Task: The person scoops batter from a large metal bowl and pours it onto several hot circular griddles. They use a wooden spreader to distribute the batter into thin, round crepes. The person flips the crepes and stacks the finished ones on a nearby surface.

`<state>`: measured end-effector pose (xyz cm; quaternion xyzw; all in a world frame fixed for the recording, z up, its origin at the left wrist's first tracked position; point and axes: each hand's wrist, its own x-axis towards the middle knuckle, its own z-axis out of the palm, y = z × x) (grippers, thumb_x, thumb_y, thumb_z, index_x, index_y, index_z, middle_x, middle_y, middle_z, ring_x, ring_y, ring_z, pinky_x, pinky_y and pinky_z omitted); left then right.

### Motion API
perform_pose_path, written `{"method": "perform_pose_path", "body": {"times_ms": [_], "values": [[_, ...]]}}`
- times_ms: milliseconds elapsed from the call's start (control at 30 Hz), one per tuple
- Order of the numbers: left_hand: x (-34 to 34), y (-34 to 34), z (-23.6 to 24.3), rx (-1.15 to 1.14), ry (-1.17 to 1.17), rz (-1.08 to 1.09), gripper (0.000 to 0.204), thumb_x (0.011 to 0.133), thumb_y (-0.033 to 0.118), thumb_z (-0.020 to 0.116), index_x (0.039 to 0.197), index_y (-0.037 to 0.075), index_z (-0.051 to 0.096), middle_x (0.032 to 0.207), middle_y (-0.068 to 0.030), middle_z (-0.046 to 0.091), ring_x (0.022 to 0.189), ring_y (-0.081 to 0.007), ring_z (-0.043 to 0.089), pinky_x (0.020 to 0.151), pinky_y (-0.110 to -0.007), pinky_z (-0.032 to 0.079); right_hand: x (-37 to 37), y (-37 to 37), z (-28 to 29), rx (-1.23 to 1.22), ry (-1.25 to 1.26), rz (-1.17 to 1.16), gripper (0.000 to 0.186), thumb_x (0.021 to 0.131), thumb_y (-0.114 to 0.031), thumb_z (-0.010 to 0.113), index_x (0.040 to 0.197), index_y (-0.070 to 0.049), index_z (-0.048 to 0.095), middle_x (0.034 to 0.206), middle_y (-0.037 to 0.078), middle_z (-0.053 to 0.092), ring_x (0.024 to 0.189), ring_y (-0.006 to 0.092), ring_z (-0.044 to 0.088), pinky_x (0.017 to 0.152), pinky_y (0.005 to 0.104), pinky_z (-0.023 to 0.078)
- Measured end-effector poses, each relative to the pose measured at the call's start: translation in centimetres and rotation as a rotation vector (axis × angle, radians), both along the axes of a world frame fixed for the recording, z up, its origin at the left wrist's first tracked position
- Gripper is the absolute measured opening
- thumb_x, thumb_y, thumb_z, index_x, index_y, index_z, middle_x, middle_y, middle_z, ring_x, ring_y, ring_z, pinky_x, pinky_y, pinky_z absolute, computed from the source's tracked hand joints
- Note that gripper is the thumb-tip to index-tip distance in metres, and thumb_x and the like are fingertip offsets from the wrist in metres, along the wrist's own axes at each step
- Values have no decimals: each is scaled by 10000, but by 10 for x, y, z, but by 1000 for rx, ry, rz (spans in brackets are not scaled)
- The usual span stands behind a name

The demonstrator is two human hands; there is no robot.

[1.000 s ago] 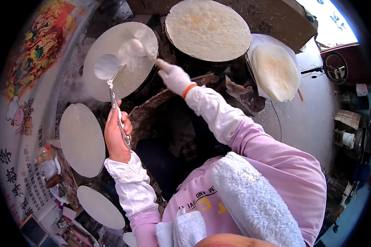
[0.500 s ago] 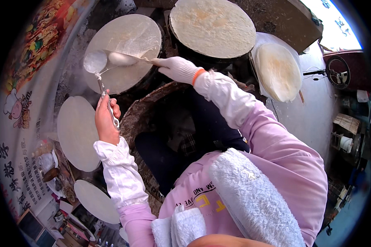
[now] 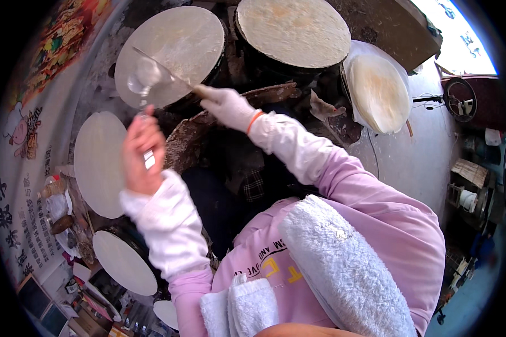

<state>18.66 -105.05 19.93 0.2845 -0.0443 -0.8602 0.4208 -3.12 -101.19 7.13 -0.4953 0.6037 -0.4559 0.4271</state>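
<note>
Blurred by motion, my bare left hand (image 3: 143, 147) is closed round the metal handle of a ladle (image 3: 142, 81). The ladle's bowl hangs over the near left part of a round pale pancake (image 3: 177, 39) spread on the upper-left griddle. My right hand (image 3: 229, 109), in a white knit glove with an orange cuff, grips the handle of a flat, wide-bladed scraper (image 3: 171, 80). Its thin blade reaches left over the same pancake and meets or overlaps the ladle bowl; whether they touch I cannot tell. What the bowl holds is too smeared to make out.
A second griddle (image 3: 292, 31) at the top carries a thicker pale sheet. Right of it lies a stack of finished pancakes (image 3: 379, 95). More pale rounds (image 3: 100, 165) (image 3: 123, 263) line the left side. A rough curved rim (image 3: 188, 137) stands before my knees. A printed banner (image 3: 25, 185) hangs left.
The white batter lump by the scraper blade no longer shows on the pancake. Ladle and scraper have come together, and my right hand has shifted left and slightly lower.
</note>
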Motion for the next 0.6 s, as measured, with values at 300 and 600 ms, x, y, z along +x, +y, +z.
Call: {"method": "perform_pose_path", "body": {"times_ms": [300, 600], "values": [[6, 6, 44, -144, -97, 73, 314, 1064, 113, 460, 1299, -96, 446, 780, -32, 442, 513, -46, 381, 422, -187, 355, 27, -34, 25, 147, 789, 258, 430, 966, -210, 535, 1393, -236, 497, 832, 173, 696, 787, 393, 683, 663, 509, 525], [50, 42, 47, -88, -191, 142, 376, 1068, 66, 404, 1392, -120, 360, 789, -32, 442, 510, -35, 379, 428, -193, 367, -2, -107, 21, 209, 725, 141, 392, 975, -162, 445, 1342, -159, 582, 981, 199, 722, 962, 370, 700, 783, 491, 555]]}}
